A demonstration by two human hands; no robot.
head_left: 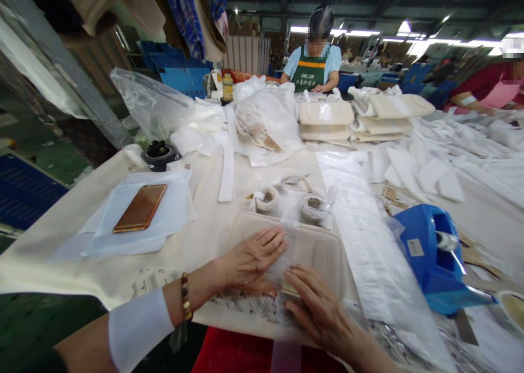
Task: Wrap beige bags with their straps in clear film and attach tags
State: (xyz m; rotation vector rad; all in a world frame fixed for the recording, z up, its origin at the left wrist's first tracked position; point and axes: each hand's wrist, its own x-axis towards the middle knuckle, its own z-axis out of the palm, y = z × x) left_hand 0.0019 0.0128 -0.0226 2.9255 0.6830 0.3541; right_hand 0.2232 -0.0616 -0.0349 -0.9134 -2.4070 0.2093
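A cream padded panel [315, 247] lies on the table in front of me with a strip of thin white wrap [286, 253] laid across it. My left hand [249, 261] rests flat on the panel's left part, fingers spread over the wrap. My right hand [319, 307] presses flat on the panel's near edge, fingertips touching the wrap. Neither hand grips anything. Just beyond the panel stand two rolls of tape [268, 197] [314, 205].
A blue tape dispenser [434, 258] stands at the right. A gold phone [140, 208] lies on white sheets at the left. Plastic bags [266, 116], stacked cream panels [327, 114] and white pieces [429, 171] cover the far table. Two people work at the far side.
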